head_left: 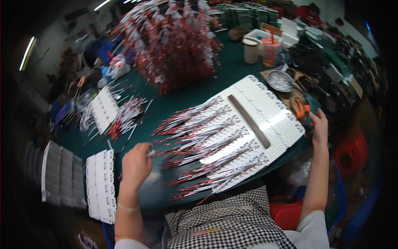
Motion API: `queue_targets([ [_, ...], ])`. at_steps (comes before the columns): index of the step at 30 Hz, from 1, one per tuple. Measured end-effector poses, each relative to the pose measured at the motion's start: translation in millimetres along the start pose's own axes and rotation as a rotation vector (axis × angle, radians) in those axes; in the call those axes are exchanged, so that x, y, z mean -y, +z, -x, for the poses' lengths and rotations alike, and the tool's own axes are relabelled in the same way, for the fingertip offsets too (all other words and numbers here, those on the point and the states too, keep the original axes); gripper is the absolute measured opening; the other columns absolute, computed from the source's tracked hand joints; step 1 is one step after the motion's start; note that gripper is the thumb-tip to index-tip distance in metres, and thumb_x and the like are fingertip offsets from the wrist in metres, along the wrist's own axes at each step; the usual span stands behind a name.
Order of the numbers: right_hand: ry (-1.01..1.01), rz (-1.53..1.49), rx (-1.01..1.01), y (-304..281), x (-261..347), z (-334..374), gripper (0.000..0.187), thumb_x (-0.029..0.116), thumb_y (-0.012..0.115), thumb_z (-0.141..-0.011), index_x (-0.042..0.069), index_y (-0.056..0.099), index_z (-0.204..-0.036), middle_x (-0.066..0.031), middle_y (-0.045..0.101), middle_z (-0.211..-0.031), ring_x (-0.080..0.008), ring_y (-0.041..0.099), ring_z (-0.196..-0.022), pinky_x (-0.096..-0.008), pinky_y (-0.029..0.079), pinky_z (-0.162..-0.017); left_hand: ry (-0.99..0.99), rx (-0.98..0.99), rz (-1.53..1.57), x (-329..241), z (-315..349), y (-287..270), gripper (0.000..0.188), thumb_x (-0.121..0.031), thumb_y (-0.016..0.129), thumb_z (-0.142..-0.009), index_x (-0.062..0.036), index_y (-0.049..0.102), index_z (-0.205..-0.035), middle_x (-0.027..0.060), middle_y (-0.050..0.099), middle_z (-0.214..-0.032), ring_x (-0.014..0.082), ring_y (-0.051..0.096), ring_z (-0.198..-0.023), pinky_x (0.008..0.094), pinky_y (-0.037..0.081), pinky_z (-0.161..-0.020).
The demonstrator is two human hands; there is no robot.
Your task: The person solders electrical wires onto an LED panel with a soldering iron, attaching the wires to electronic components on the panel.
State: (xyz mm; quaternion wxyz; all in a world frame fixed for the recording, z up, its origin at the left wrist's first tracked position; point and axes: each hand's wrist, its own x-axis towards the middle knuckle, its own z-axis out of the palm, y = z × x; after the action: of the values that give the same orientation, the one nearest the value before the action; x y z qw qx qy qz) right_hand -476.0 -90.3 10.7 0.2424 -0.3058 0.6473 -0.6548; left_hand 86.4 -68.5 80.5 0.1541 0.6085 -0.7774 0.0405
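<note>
A white perforated board lies aslant before me on the green table. Rows of thin red, white and grey wires lie on its left part, their ends sticking out past the edge. A flat grey-brown bar rests across the board. My left hand is closed, left of the wire ends, with something small and pale at its fingertips that is too blurred to name. Beyond the board's right edge, my right hand is held with thumb and fingers apart, near an orange-handled tool.
A large hanging bunch of red and white wires stands at the back. Loose wires lie by a small white board at left. Stacked white strips sit nearer. A metal bowl, lidded cup and red-strawed drink are at right.
</note>
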Motion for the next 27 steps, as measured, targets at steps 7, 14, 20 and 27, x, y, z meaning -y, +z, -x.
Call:
queue_targets([
  [7, -0.576, 0.549, 0.478, 78.0, 58.4, 90.4, 0.026, 0.007, 0.067, -0.078, -0.001, 0.063, -0.102, -0.0125, 0.063, -0.095, -0.0247, 0.06, -0.093, -0.0333, 0.046, -0.083, -0.191, -0.006, -0.058, 86.3, -44.1, 43.2, 0.013, -0.016, 0.06, -0.084, -0.0056, 0.066, -0.09, 0.016, 0.065, -0.091, 0.0372, 0.063, -0.084, 0.0469, 0.049, -0.073],
  [14, -0.778, 1.043, 0.544, 138.0, 67.7, 112.6, 0.027, 0.025, 0.072, -0.077, 0.0, 0.063, -0.079, -0.0145, 0.061, -0.078, -0.032, 0.056, -0.081, -0.0415, 0.042, -0.075, -0.301, -0.198, -0.039, 112.4, -99.6, 79.6, 0.026, -0.025, 0.071, -0.079, -0.0032, 0.069, -0.093, 0.0183, 0.066, -0.091, 0.037, 0.063, -0.086, 0.0461, 0.05, -0.076],
  [20, -0.797, 1.09, 0.54, 140.1, 70.2, 111.6, 0.029, 0.027, 0.075, -0.073, 0.001, 0.061, -0.075, -0.0166, 0.061, -0.077, -0.0343, 0.057, -0.08, -0.0444, 0.044, -0.073, -0.481, -0.005, -0.186, 108.0, -141.7, 97.3, 0.03, -0.029, 0.072, -0.077, -0.0026, 0.07, -0.089, 0.0202, 0.068, -0.092, 0.0365, 0.066, -0.088, 0.0456, 0.053, -0.075],
  [27, -0.641, 1.147, 0.678, 150.0, 71.0, 117.9, 0.031, 0.03, 0.072, -0.077, 0.001, 0.063, -0.079, -0.0157, 0.065, -0.079, -0.0332, 0.063, -0.081, -0.0411, 0.051, -0.073, -0.479, 0.059, -0.193, 109.1, -136.4, 92.2, 0.019, -0.013, 0.059, -0.08, -0.0004, 0.069, -0.09, 0.0229, 0.068, -0.092, 0.0387, 0.066, -0.088, 0.0477, 0.053, -0.076],
])
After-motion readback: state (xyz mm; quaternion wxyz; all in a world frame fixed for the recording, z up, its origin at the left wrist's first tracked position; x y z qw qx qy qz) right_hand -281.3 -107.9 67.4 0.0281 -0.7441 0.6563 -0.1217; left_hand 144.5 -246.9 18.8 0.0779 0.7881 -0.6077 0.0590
